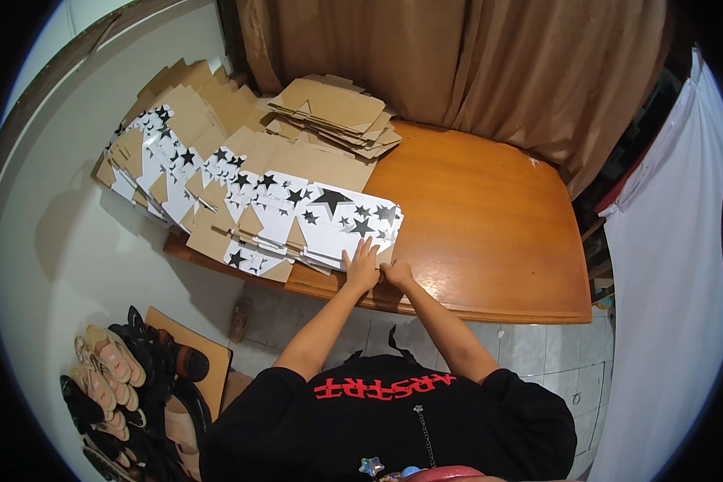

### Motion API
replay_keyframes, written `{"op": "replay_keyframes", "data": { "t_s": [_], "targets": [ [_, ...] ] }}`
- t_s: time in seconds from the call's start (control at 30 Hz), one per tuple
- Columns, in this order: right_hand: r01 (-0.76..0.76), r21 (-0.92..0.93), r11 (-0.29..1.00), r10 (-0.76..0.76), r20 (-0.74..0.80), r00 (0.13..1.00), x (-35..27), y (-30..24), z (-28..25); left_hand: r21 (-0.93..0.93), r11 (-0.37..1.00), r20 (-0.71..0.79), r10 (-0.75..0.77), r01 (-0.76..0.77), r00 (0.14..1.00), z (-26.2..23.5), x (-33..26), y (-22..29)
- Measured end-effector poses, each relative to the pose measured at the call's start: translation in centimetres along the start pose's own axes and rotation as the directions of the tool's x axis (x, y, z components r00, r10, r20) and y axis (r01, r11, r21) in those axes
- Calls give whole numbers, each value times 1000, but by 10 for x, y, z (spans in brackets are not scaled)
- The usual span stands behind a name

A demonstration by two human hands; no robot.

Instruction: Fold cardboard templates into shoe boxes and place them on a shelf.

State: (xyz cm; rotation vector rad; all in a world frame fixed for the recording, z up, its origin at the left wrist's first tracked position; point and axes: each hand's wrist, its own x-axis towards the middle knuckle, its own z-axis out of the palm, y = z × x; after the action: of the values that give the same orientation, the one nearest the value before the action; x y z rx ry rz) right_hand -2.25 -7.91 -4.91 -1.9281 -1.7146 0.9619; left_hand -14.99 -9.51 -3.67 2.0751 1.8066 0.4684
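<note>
Flat, unfolded cardboard box blanks, white with black stars, lie overlapped across the left half of the wooden table [482,233]. On the nearest printed box blank [333,229], my left hand [362,269] rests with its fingers stretched out and apart. Close beside it, my right hand [396,274] is closed at that blank's near right corner, its fingers curled on the edge. The fingertips of the right hand are partly hidden.
Plain brown cardboard pieces [329,108] are stacked at the table's back, against a brown curtain [361,48]. More box blanks [157,149] lean toward the left wall. Shoes [112,361] crowd the floor at lower left. A white cloth [671,217] hangs at the right.
</note>
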Motion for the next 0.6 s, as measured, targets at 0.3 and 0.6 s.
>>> {"op": "replay_keyframes", "data": {
  "t_s": [0.3, 0.6],
  "targets": [
    [-36, 816, 576, 35, 20, 999, 29, -25, -73, 242, 947, -270, 275, -211, 923, -82, 23, -29],
    [190, 891, 413, 84, -245, 966, 46, -65, -130, 154, 909, -256, 415, -387, 873, -153, 98, -7]
  ]
}}
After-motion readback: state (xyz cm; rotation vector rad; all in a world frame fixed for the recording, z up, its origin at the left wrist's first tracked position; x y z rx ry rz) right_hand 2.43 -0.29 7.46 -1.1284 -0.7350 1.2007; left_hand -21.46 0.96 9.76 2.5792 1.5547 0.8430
